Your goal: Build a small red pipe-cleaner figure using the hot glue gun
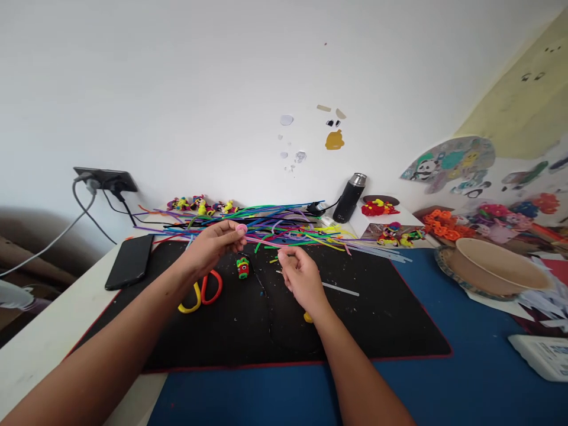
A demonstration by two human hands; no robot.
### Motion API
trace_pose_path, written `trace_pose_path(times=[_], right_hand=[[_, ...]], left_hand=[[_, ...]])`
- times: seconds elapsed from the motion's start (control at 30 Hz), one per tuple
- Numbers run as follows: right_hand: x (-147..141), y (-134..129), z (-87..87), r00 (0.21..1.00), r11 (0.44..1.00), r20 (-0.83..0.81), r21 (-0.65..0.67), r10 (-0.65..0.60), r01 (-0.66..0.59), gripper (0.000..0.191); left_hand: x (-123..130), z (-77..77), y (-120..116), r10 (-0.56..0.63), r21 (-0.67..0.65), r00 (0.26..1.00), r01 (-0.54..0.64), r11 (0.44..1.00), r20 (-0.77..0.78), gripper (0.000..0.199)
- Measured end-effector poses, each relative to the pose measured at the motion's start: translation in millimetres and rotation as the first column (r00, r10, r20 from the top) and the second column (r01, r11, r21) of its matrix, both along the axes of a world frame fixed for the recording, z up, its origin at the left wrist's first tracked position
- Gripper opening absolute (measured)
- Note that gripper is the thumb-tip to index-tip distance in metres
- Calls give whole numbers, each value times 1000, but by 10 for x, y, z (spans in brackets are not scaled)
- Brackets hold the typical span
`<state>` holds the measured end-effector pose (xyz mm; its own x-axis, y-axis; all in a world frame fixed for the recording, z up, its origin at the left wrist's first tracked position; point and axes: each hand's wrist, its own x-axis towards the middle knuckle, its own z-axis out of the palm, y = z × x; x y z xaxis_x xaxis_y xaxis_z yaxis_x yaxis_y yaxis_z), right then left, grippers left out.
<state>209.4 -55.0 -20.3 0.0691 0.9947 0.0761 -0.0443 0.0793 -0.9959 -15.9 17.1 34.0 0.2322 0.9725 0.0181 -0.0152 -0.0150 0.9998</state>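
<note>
A pink pipe cleaner stretches between my two hands above the black mat. My left hand pinches its coiled end, a small flat pink disc at the fingertips. Its straight tail runs to my right hand, whose thumb and forefinger are closed on it. Below and between the hands stands a small red and green figure with eyes. Scissors with one yellow and one red handle loop lie under my left forearm, blades hidden. A yellow piece is partly covered by my right wrist.
Many coloured pipe cleaners are heaped along the wall. Finished figures sit behind them. A phone lies at left, a black flask leans at the back, and a beige bowl stands at right. A hot-glue stick lies on the mat.
</note>
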Motion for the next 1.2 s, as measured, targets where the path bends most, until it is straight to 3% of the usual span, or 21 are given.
trace_pose_path(times=[0.27, 0.5, 0.67, 0.8, 1.03, 1.2], right_hand=[[23, 13, 62, 995, 997, -69, 1, -73, 73, 41], [16, 19, 53, 997, 997, -12, 12, -75, 76, 35], [8, 1, 67, 999, 999, 7, 3, -37, 37, 33], [-18, -36, 102, 999, 999, 0, -21, 47, -47, 31], [-45, -67, 131, 990, 992, -69, -11, 124, -125, 32], [-48, -69, 134, 993, 994, -43, -14, 106, -106, 33]], left_hand=[[37, -35, -41, -110, -18, 989, 109, 994, -101, 54], [-65, -10, 0, -245, 1, 943, 252, 968, -225, 45], [-126, -4, 43, -163, 145, 903, 237, 961, -397, 56], [-34, 31, -84, -188, 168, 826, 320, 932, -531, 55], [129, 107, -317, -334, 53, 628, 515, 856, -703, 35], [120, 129, -331, -344, 38, 623, 515, 856, -703, 42]])
